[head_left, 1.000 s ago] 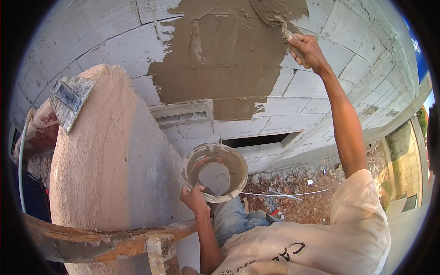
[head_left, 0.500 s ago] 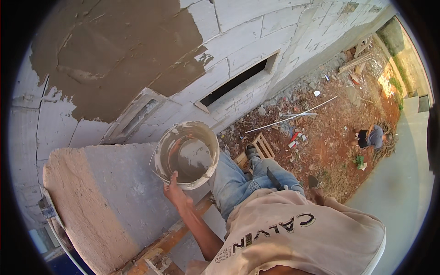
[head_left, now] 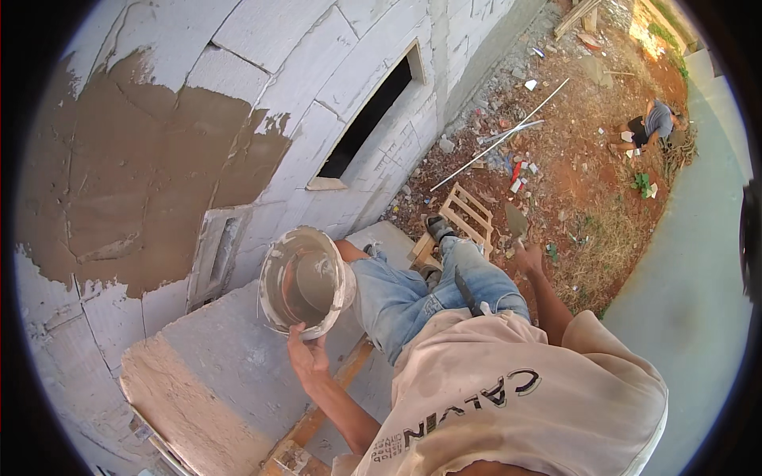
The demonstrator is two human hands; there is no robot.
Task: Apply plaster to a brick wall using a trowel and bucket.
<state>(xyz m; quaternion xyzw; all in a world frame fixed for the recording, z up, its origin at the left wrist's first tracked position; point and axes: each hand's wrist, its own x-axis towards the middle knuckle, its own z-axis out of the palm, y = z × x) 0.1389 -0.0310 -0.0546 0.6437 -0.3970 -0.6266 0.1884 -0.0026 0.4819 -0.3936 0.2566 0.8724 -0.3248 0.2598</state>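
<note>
My left hand (head_left: pixel 308 355) is closed on the near rim of a mortar-crusted bucket (head_left: pixel 347 285). Grey wet mortar (head_left: pixel 316 282) lies inside, and the bucket is tilted above a concrete ledge (head_left: pixel 230 333), beside my left leg. Out to the right, my right hand (head_left: pixel 527 258) grips the handle of a pointed trowel (head_left: pixel 517 222), its blade directed away from me. Ahead on the left, a brown mortar coat (head_left: pixel 151 174) covers part of the pale block wall (head_left: pixel 262 40).
A dark window opening (head_left: pixel 369 119) and a smaller framed recess (head_left: pixel 216 252) break the wall. Below lie a wooden pallet (head_left: pixel 468 213), a long white pole (head_left: pixel 500 136) and scattered rubble on red soil. Another person (head_left: pixel 655 123) bends over at the far right. A timber beam (head_left: pixel 317 412) runs by my left forearm.
My view has swung, shifting the wall coat left and down. My right hand has come out from beside my body, raising the trowel into fuller sight. My left hand keeps hold of the bucket.
</note>
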